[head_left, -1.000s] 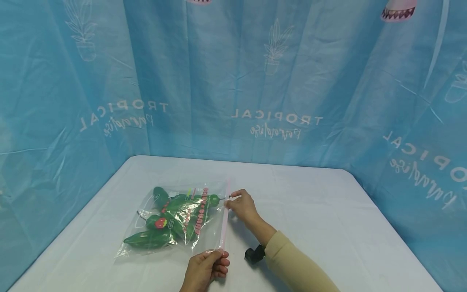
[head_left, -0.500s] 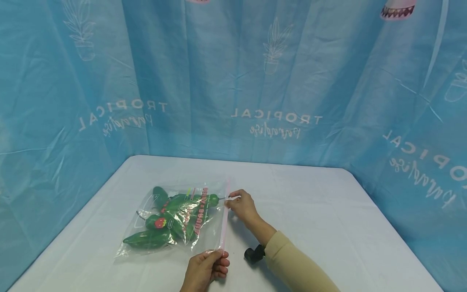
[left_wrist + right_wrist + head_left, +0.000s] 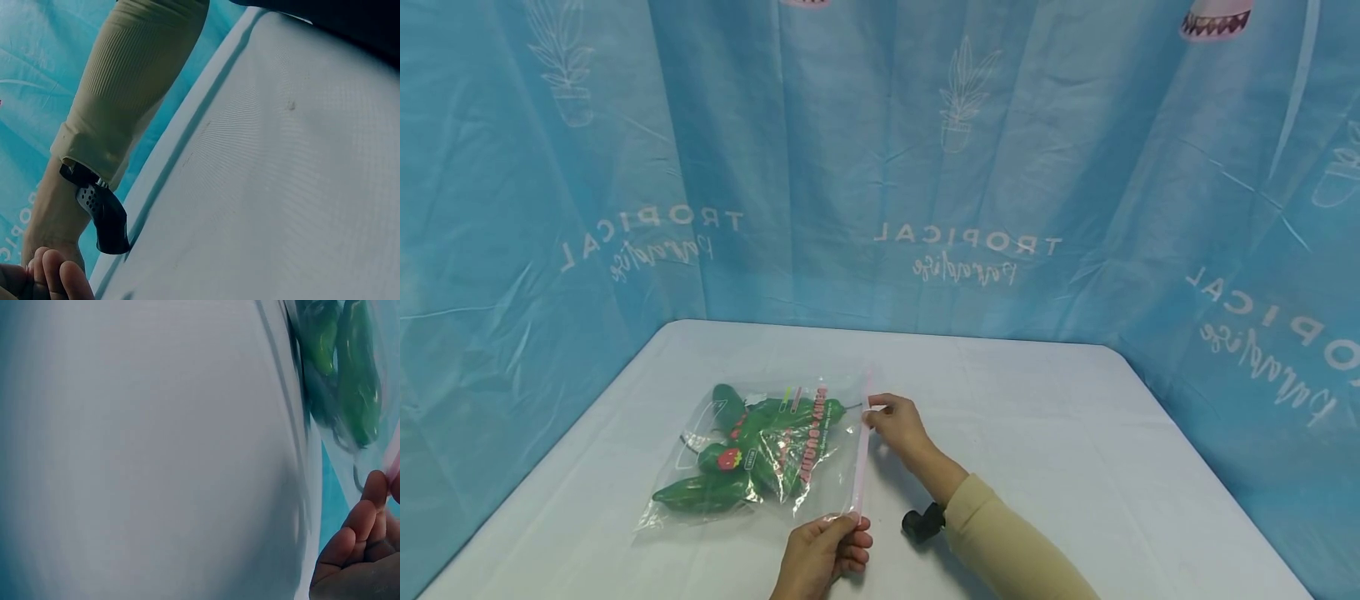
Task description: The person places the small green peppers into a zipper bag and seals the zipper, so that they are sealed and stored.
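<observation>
A clear zip bag [image 3: 838, 475] printed with red lettering and a strawberry lies flat on the table's left half. Several green peppers [image 3: 700, 492], some with thin stems, are inside it. Along its right side runs a pink zip strip [image 3: 861, 471]. My left hand [image 3: 820, 550] pinches the strip's near end between thumb and fingers. Farther up, my right hand [image 3: 901, 427] pinches the same strip beside a pepper's stem tip. In the right wrist view, the fingertips meet at the pink edge, with green peppers [image 3: 359, 381] behind the film. The left wrist view catches only curled fingers [image 3: 53, 275].
A white cloth covers the table [image 3: 1037, 433]. Blue printed curtains [image 3: 970, 167] stand around its back and sides. A black camera [image 3: 923, 523] is strapped at the right wrist, below a tan sleeve [image 3: 1007, 542].
My right index finger has come down closer to the strip, and the stem tip beside it has drawn back slightly left. The left hand and the bag hold nearly still.
</observation>
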The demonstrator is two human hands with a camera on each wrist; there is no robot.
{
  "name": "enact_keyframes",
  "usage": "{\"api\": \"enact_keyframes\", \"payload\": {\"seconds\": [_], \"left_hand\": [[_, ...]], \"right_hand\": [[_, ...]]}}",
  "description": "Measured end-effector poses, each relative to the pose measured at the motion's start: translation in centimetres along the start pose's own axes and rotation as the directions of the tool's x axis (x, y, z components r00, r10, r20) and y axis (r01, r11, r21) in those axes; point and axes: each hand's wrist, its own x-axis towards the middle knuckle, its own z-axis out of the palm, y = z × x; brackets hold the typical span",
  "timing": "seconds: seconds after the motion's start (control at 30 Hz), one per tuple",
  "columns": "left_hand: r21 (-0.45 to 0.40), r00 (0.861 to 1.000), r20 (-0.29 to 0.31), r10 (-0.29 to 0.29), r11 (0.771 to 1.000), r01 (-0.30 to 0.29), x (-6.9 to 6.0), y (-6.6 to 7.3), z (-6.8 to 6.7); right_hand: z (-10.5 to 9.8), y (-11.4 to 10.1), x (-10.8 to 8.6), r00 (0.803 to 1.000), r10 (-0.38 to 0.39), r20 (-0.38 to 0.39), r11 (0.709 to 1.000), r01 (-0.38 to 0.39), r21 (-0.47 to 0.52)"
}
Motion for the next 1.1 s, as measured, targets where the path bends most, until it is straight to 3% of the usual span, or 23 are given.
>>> {"api": "enact_keyframes", "payload": {"seconds": [0.27, 0.57, 0.8, 1.1], "left_hand": [[-0.002, 1.0, 0.003, 0.014, 1.0, -0.014, -0.1, 0.2, 0.1], [0.0, 1.0, -0.006, 0.016, 1.0, -0.016, -0.3, 0.4, 0.0], [0.003, 1.0, -0.022, 0.007, 1.0, -0.007, -0.3, 0.4, -0.1], [-0.009, 0.999, -0.032, 0.019, 1.0, -0.019, -0.4, 0.6, 0.2]], "right_hand": [[0.0, 0.2, 0.1, 0.997, 0.078, -0.013, 0.996, -0.078, -0.033], [-0.2, 0.1, 0.1, 0.998, 0.069, 0.01, 0.988, -0.067, -0.138], [0.0, -0.3, 0.5, 0.997, 0.079, 0.018, 0.994, -0.077, -0.073], [-0.2, -1.2, 2.9, 0.992, 0.121, 0.034, 0.993, -0.121, 0.007]]}}
